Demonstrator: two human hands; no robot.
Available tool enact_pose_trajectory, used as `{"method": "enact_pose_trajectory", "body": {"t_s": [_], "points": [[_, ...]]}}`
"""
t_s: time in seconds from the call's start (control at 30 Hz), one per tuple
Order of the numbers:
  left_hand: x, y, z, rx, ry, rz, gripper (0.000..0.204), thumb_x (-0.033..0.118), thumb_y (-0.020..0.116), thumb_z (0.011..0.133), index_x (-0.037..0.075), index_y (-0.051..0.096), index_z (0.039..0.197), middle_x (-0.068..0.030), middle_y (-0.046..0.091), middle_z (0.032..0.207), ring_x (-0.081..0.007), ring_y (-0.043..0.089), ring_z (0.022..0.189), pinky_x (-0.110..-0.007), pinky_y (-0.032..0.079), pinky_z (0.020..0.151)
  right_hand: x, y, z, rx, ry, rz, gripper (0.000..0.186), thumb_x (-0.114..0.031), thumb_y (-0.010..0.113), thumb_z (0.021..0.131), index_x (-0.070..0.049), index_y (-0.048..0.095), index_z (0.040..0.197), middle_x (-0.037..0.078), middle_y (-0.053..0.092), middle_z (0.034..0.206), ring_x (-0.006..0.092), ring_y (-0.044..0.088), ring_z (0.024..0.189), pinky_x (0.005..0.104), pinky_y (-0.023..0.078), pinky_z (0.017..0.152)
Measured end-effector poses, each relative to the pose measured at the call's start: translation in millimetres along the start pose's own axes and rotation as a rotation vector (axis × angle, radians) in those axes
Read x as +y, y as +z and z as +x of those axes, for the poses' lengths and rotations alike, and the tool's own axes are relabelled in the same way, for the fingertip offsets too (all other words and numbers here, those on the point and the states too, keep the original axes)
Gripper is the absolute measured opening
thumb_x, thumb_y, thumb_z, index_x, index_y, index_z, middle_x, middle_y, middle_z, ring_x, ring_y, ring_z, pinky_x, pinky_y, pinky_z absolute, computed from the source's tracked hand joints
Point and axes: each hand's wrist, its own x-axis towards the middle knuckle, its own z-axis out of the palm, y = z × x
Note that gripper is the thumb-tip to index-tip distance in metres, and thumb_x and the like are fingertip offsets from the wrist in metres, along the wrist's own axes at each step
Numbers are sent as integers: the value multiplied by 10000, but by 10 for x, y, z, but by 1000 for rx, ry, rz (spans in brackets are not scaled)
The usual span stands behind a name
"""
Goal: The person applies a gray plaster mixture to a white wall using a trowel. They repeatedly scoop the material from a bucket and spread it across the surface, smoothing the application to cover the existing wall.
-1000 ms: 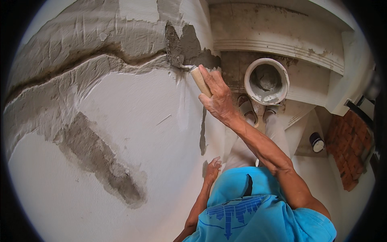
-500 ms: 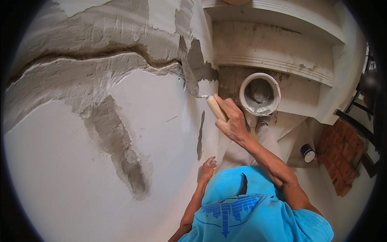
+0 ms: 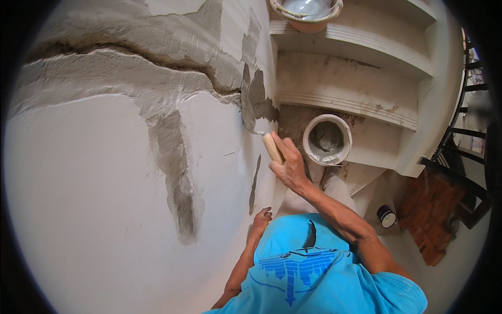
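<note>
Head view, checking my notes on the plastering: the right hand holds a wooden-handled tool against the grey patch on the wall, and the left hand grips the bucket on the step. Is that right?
Not quite. In the head view the left hand rests flat on the white wall, not on the bucket, which stands untouched on the step. The right hand does hold the wooden-handled tool at the grey patch.

free: open air between the white plastered wall [image 3: 104,209] and the white stair steps [image 3: 355,99] | blocked right: round white mortar bucket [image 3: 328,140] just beside the right hand [image 3: 290,170] | blocked left: wall, left hand [image 3: 260,222] against it
</note>
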Motion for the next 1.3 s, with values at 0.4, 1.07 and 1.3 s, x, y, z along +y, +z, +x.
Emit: {"method": "enact_pose_trajectory", "body": {"t_s": [0.4,1.07,1.3], "points": [[-71,63,298,130,270,134,484,245,527,934,0,645,1334,-239,731,1012,-329,701,937,-396,528,875,-234,34,626,66,55,-11,750,-94,651,729,46,514,1452,195,527,981,353,569,899,429,490,824],[1108,-164,-520,90,468,39,449,249,546,1005,-6,599,1370,-247,653,1333,-378,632,1235,-432,483,1052,-437,-1143,-148,-338,547,823,728,-246,624,750,-5,536,1432,108,689,1006,131,650,722,272,574,599],[2271,-496,-1841,199,832,294,402,141,602,989,18,618,1370,-243,605,1397,-427,607,1243,-442,492,1060,-265,-1031,-74,-325,476,663,541,-219,603,835,15,580,1322,97,684,937,127,640,755,265,543,619]]}}
